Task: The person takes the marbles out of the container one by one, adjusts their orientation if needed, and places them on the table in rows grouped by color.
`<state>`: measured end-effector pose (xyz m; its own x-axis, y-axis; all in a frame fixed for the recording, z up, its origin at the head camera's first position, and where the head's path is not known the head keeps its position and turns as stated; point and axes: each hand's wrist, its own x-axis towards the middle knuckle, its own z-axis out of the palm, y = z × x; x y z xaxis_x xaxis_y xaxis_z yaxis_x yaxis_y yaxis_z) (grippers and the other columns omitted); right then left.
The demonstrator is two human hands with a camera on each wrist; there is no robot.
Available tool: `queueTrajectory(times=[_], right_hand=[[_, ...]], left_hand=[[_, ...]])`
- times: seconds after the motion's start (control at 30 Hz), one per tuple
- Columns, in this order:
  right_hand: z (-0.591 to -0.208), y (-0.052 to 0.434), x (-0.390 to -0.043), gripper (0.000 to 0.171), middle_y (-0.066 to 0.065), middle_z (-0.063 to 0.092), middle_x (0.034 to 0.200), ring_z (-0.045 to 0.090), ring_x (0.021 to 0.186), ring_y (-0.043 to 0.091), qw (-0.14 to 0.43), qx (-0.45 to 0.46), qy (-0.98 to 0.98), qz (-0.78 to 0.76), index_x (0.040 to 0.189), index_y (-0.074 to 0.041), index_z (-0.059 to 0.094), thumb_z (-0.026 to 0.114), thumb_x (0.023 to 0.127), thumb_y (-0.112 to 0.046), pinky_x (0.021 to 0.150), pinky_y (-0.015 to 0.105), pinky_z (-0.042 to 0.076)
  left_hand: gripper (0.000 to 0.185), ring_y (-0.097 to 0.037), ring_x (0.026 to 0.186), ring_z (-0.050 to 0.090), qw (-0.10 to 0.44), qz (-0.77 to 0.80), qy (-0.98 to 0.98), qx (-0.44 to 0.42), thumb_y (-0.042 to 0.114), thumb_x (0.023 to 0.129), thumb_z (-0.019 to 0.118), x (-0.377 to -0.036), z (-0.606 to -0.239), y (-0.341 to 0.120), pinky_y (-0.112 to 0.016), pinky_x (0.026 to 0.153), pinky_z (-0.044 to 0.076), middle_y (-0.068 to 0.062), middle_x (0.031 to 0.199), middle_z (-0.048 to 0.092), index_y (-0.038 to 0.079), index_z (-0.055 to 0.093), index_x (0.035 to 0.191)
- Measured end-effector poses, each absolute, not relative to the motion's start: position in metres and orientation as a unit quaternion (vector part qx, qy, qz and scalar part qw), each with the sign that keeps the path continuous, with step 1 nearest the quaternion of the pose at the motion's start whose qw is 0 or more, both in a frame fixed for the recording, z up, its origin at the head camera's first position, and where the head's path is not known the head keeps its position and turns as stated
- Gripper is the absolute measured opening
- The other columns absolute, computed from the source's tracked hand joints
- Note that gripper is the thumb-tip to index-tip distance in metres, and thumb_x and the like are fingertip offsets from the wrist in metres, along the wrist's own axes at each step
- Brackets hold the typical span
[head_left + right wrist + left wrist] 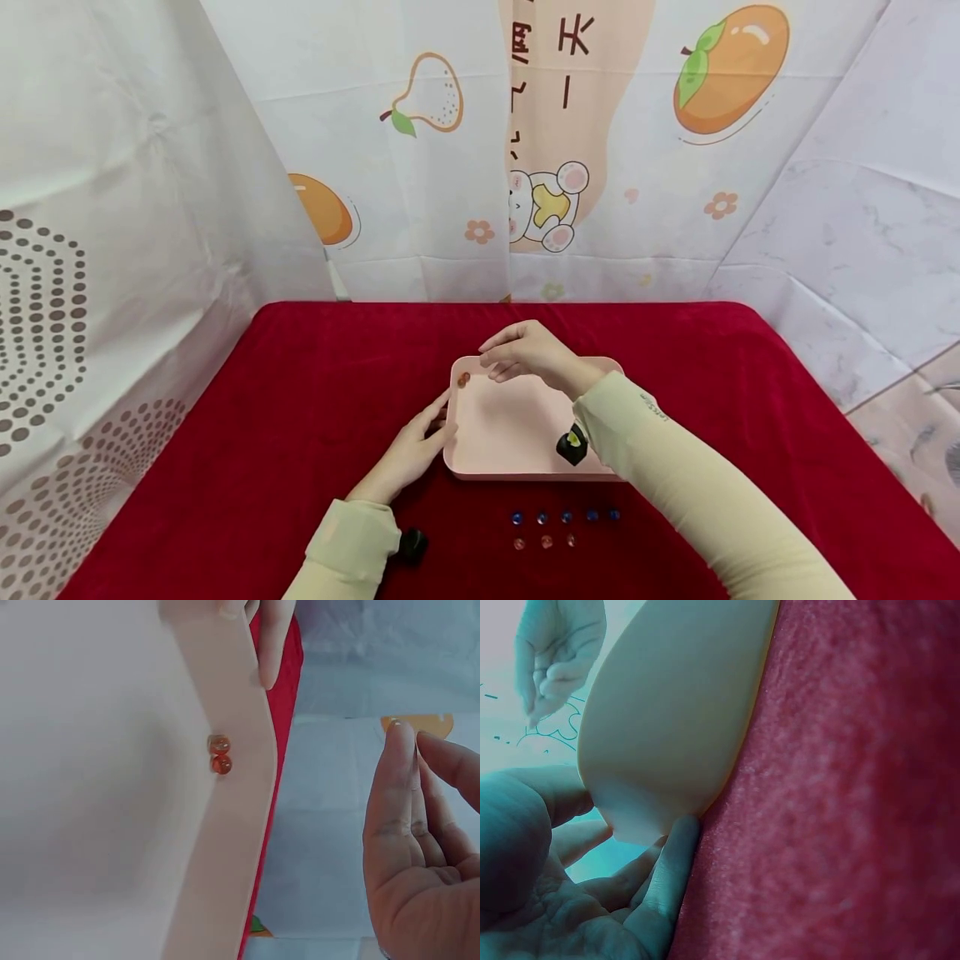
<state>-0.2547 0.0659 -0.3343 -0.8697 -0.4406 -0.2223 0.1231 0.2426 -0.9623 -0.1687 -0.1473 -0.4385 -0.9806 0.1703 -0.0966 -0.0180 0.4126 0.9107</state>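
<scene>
A shallow pink tray (pixel 517 477) stands on the red cloth. My left hand (pixel 411 450) grips its left side wall; in the right wrist view the thumb shows inside the rim and a finger outside. Above the tray's far left part hovers my right hand (pixel 531 348), its fingers loosely bent and nothing visible between them. Thumb and forefinger tips come close together in the right wrist view. Two orange glass beads (pixel 220 754) lie side by side against the tray wall, in its far left corner.
On the red cloth (pixel 330 375), in front of the tray, lie a row of several blue beads (pixel 566 517) and a row of three orange-pink beads (pixel 546 542). Printed curtains (pixel 465 192) hang behind and at both sides.
</scene>
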Motion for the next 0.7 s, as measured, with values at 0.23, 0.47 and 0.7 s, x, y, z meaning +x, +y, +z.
queueTrajectory(times=[0.23, 0.47, 0.7], right_hand=[[-0.350, 0.061, -0.266, 0.031, 0.007, 0.073, 0.081, 0.069, 0.064, 0.014, 0.230, -0.092, 0.747, -0.617, 0.114, 0.010, 0.068, 0.070, 0.087, -0.004, 0.075, 0.037, 0.060], [-0.365, 0.050, -0.273, 0.028, 0.012, 0.075, 0.087, 0.070, 0.067, 0.014, 0.241, -0.094, 0.736, -0.625, 0.114, 0.009, 0.068, 0.067, 0.090, -0.006, 0.075, 0.035, 0.060], [-0.377, 0.043, -0.278, 0.026, 0.026, 0.072, 0.105, 0.070, 0.070, 0.016, 0.244, -0.082, 0.737, -0.625, 0.114, 0.009, 0.069, 0.066, 0.091, -0.004, 0.083, 0.041, 0.059]], left_hand=[[0.058, -0.028, 0.125, 0.054, 0.090, 0.541, 0.835, 0.051, 0.022, 0.102, 0.056, -0.167, -0.438, -0.147, -0.047, 0.104, 0.044, -0.011, 0.138, 0.055, 0.020, 0.034, 0.156], [0.058, -0.027, 0.126, 0.053, 0.094, 0.537, 0.837, 0.042, 0.023, 0.102, 0.055, -0.164, -0.436, -0.150, -0.046, 0.103, 0.044, -0.011, 0.138, 0.055, 0.021, 0.033, 0.156], [0.057, -0.027, 0.126, 0.054, 0.092, 0.543, 0.833, 0.048, 0.023, 0.102, 0.055, -0.164, -0.433, -0.149, -0.047, 0.104, 0.043, -0.011, 0.138, 0.056, 0.021, 0.034, 0.156]])
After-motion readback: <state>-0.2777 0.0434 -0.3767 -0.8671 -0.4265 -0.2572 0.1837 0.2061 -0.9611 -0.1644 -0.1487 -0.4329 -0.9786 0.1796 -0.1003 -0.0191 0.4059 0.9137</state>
